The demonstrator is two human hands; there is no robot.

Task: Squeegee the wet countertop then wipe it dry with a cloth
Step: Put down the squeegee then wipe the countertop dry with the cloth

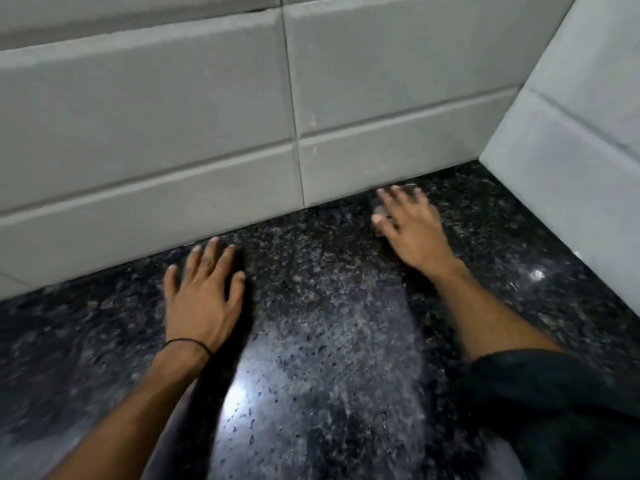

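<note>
Black speckled stone makes up the countertop (pixel 329 341), wet and shining under a light patch near its front middle. The left hand (pixel 201 299) lies flat on it with fingers spread, close to the tiled wall (pixel 173 133). The right hand (pixel 412 226), fingers also spread, rests further back against the wall's base, over something small and blurred that cannot be made out.
</note>
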